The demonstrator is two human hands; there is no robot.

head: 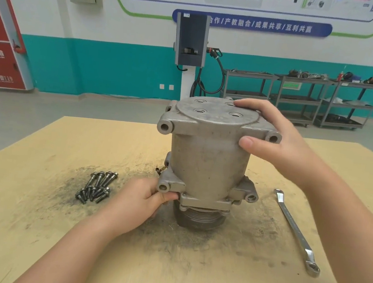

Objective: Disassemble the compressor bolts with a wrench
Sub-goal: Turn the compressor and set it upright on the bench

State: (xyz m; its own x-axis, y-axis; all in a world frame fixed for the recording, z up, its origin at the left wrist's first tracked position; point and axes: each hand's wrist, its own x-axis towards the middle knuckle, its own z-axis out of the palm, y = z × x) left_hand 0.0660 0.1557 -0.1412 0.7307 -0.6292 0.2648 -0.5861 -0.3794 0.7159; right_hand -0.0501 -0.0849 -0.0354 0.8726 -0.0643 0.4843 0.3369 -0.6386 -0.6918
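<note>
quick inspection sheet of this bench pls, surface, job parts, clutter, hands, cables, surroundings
surface: tan wooden table, dark grime smeared around the work area
job's things: compressor stands upright, pulley end down; four empty bolt holes show on its top plate; removed bolts piled to its left; wrench lies flat to its right, untouched
clutter: nothing seen beyond the grime
grippers: left hand grips the lower mounting lug; right hand holds the top edge, thumb on the side wall
cables: black hose hangs looped from the wall unit behind, off the table
surroundings: grey shelf carts with parts, red cabinet at left, posters on wall
</note>
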